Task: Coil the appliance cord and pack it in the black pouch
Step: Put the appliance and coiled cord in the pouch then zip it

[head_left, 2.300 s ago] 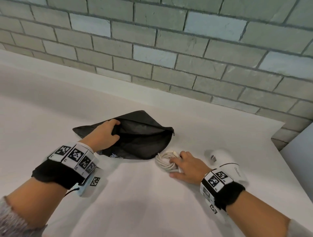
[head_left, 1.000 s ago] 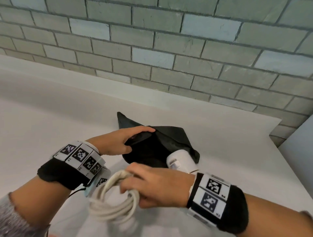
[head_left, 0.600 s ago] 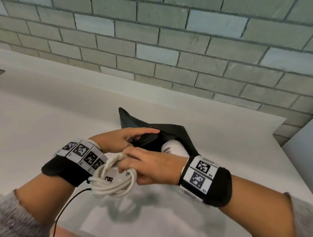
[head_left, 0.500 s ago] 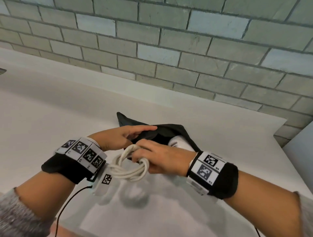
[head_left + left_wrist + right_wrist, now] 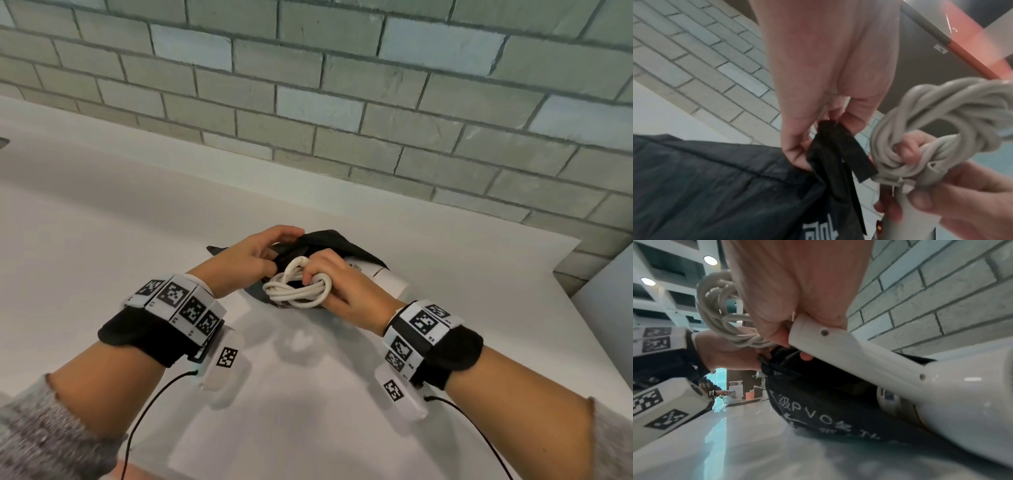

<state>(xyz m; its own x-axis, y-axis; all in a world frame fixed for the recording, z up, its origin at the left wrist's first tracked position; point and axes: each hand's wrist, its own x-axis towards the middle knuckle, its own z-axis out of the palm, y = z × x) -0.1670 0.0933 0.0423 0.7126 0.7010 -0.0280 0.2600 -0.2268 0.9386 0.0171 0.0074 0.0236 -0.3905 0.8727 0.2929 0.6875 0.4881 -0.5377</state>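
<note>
White coiled cord [image 5: 297,287], off the tabletop [image 5: 102,260] since a moment ago, sits clenched in my right hand [image 5: 346,287] at the black pouch [image 5: 329,241] mouth; my left hand [image 5: 253,255] pinches the rim, seemingly open. Packing comes next.

Showing on one white counter [image 5: 102,274]:
- One black pouch [image 5: 329,240], lying by the brick wall.
- One coiled white cord [image 5: 298,291], sitting at the pouch mouth.
- One white appliance [image 5: 900,374], its head going into the pouch.
- Two hands: left hand [image 5: 246,257], right hand [image 5: 346,284], both working at the pouch.
- Two marker-covered wristbands, one on each wrist.
</note>
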